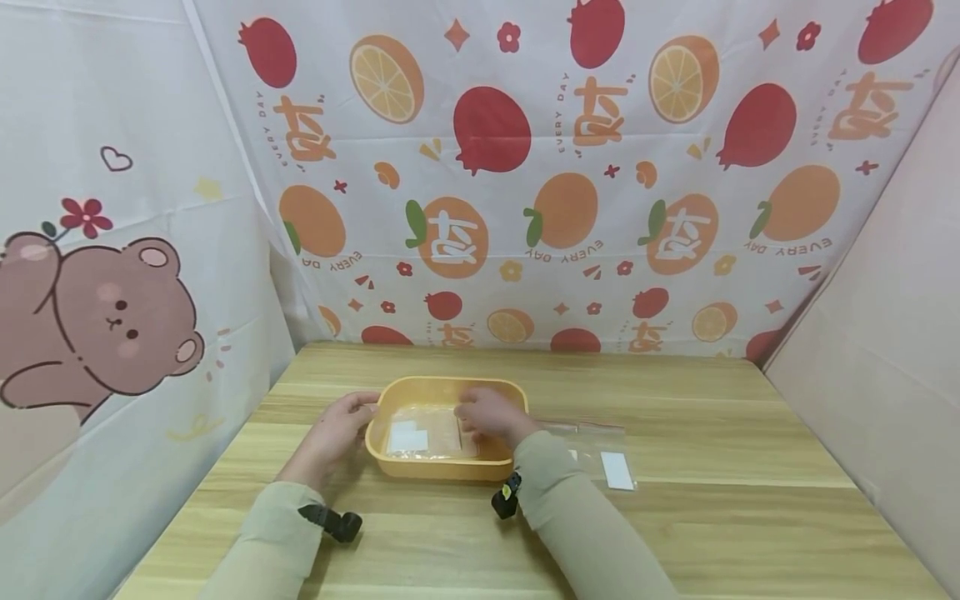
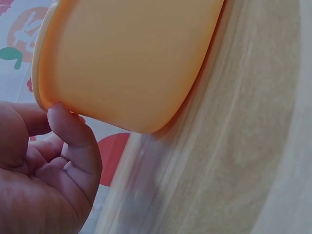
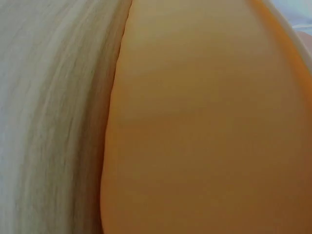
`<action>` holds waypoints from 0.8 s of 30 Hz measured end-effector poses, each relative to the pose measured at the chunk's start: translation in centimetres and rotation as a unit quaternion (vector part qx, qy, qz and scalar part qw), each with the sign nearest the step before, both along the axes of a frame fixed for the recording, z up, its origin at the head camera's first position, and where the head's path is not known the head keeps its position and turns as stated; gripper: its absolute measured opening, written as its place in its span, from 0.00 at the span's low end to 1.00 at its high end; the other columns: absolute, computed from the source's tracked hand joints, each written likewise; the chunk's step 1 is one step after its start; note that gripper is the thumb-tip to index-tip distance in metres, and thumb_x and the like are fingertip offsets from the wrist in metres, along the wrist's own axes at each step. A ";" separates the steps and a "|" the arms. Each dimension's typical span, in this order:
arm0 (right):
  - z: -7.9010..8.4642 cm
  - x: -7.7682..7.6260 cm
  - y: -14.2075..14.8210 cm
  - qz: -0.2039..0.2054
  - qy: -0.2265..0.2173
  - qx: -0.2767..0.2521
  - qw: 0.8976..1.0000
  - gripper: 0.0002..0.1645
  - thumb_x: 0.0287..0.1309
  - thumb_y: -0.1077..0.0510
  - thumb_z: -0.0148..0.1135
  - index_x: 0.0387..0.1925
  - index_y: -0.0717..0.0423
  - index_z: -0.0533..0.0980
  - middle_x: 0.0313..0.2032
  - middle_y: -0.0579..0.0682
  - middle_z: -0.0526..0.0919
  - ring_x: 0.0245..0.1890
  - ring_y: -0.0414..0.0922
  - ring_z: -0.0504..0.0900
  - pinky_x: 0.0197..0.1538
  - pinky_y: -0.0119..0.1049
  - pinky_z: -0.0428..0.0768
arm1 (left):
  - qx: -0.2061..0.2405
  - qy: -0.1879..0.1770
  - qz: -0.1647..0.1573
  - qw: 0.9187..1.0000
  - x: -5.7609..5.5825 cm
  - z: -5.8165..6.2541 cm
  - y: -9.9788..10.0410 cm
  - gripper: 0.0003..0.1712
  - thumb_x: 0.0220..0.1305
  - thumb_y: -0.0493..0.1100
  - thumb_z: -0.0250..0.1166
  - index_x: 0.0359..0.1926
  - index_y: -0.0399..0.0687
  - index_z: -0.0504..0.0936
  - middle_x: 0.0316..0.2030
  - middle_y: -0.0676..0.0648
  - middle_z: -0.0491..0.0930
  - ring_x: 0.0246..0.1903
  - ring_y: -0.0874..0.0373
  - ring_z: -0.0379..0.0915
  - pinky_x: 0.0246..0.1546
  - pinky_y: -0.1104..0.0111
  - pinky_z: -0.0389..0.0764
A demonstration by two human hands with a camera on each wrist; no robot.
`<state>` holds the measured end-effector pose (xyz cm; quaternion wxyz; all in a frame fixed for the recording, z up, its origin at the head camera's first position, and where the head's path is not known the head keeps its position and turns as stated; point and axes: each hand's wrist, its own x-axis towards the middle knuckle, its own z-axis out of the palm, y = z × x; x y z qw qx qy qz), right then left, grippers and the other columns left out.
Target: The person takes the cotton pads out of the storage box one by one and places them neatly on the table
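OK, left grip pinches yellow plastic basin at left end; clear plastic bags lie just left of right grip, can't tell if pinching.

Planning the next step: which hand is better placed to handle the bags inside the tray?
Likely the right hand: it's inside the tray by the bags, while the left hand holds the tray.

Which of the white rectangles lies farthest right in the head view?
The white rectangle with the clear plastic bag right of the yellow-orange plastic basin; the others lie inside that basin or close beside the khaki right sleeve.
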<state>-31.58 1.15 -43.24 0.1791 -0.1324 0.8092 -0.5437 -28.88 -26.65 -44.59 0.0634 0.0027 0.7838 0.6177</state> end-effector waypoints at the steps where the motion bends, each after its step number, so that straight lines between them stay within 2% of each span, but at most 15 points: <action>1: -0.1 0.0 -0.1 -0.001 -0.003 -0.004 1.000 0.30 0.71 0.59 0.56 0.69 0.69 0.66 0.55 0.61 0.78 0.42 0.51 0.81 0.36 0.40 0.82 | 0.000 -0.001 0.000 1.000 0.0 0.0 0.0 0.26 0.81 0.44 0.49 0.71 0.32 0.64 0.59 0.32 0.74 0.46 0.51 0.79 0.41 0.63 0.83; 6: -0.1 0.0 -0.3 -0.005 -0.005 -0.020 1.000 0.29 0.70 0.60 0.56 0.69 0.68 0.67 0.56 0.60 0.78 0.40 0.50 0.82 0.36 0.40 0.81 | -0.001 -0.004 0.000 1.000 -0.1 -0.1 0.0 0.25 0.81 0.44 0.49 0.70 0.33 0.65 0.59 0.32 0.75 0.46 0.50 0.79 0.41 0.62 0.83; 12: 0.2 -0.1 -0.3 -0.011 -0.024 -0.044 0.999 0.29 0.71 0.61 0.55 0.69 0.68 0.66 0.37 0.59 0.84 0.28 0.47 0.80 0.27 0.37 0.77 | 0.001 0.002 0.002 1.000 -0.1 -0.1 0.1 0.25 0.81 0.44 0.49 0.70 0.33 0.65 0.59 0.31 0.75 0.47 0.50 0.80 0.42 0.62 0.83; 14: 0.2 -0.2 -0.4 -0.009 -0.026 -0.042 0.999 0.24 0.71 0.61 0.56 0.63 0.68 0.70 0.31 0.56 0.83 0.24 0.46 0.78 0.25 0.36 0.76 | 0.002 0.001 0.004 1.000 -0.1 -0.1 0.1 0.25 0.80 0.44 0.50 0.70 0.33 0.66 0.59 0.32 0.75 0.47 0.50 0.80 0.42 0.62 0.83; 18: 0.3 -0.3 -0.8 0.000 -0.023 -0.023 0.999 0.08 0.69 0.60 0.58 0.40 0.64 0.74 0.24 0.54 0.78 0.20 0.45 0.74 0.22 0.36 0.74 | -0.003 -0.002 0.004 1.000 -0.1 -0.2 0.2 0.25 0.80 0.44 0.50 0.70 0.34 0.66 0.59 0.32 0.75 0.47 0.50 0.79 0.42 0.62 0.83; 21: 0.0 -0.4 -1.3 0.010 -0.016 -0.002 1.000 0.11 0.67 0.61 0.59 0.28 0.56 0.70 0.21 0.52 0.76 0.18 0.45 0.73 0.20 0.35 0.73 | -0.009 -0.004 0.006 1.000 -0.2 -0.2 0.1 0.25 0.81 0.45 0.49 0.70 0.35 0.66 0.59 0.33 0.75 0.47 0.50 0.79 0.42 0.63 0.83; 24: -0.5 -0.4 -1.9 0.020 -0.019 0.003 1.000 0.17 0.66 0.63 0.59 0.22 0.52 0.65 0.19 0.49 0.73 0.17 0.43 0.72 0.19 0.33 0.72 | -0.014 -0.008 0.011 1.000 -0.3 -0.3 0.0 0.25 0.80 0.45 0.50 0.70 0.37 0.67 0.58 0.35 0.75 0.46 0.50 0.79 0.41 0.63 0.82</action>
